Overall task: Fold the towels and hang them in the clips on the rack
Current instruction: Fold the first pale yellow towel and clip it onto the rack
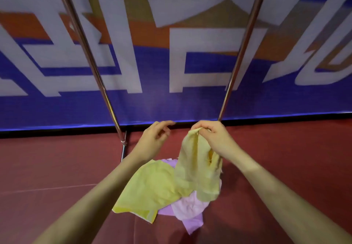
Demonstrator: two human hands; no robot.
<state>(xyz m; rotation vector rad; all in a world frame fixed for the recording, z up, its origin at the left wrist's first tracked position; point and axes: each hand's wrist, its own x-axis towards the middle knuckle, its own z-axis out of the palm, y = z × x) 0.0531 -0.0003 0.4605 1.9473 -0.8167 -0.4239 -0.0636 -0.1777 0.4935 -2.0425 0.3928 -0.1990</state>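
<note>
My right hand [213, 136] pinches the top edge of a yellow towel [198, 169], which hangs down crumpled from my fingers. My left hand [154, 139] hovers beside it to the left, fingers loosely spread, holding nothing. Under the hanging towel a small heap lies on the red surface: another yellow towel [150, 188], a pink towel [190, 205] and a purple towel [192, 222]. Two shiny metal poles of the rack, the left pole [91, 61] and the right pole [240, 53], slant upward behind my hands. No clips are in view.
A big blue banner [171, 106] with white and orange shapes fills the background just behind the poles. The dark red surface [57, 167] spreads to both sides of the towel heap. The left pole's foot [123, 144] stands on it near my left wrist.
</note>
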